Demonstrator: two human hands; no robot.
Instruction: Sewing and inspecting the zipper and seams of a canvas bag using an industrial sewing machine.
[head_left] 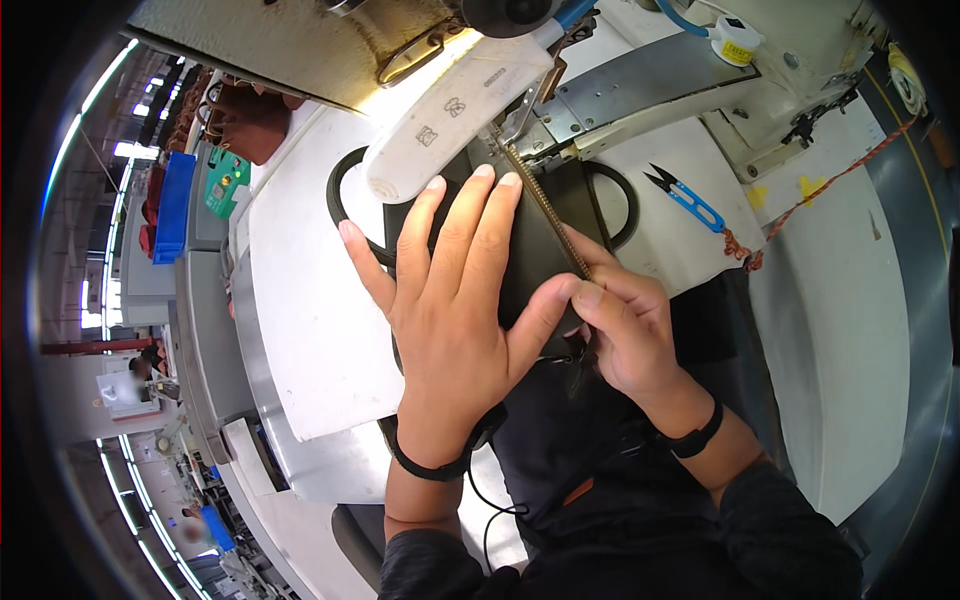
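A dark bag (528,262) lies under the head of a sewing machine, with a black loop handle (336,200) on the left and another loop (632,205) on the right. A zipper (543,208) with brass-coloured teeth runs along it from the needle area toward me. My left hand (450,285) lies flat on the bag, fingers spread, their tips close to the presser foot (493,138). At the near end of the zipper, my right hand (632,330) pinches the zipper edge between thumb and fingers. The tips of both thumbs meet there.
Above my left fingers hangs the machine's white arm cover (455,118). Blue thread snips (690,203) on an orange cord lie on the white table (310,330) at right. A small white bottle (736,42) stands at the back. Brown bags (250,122) sit far left.
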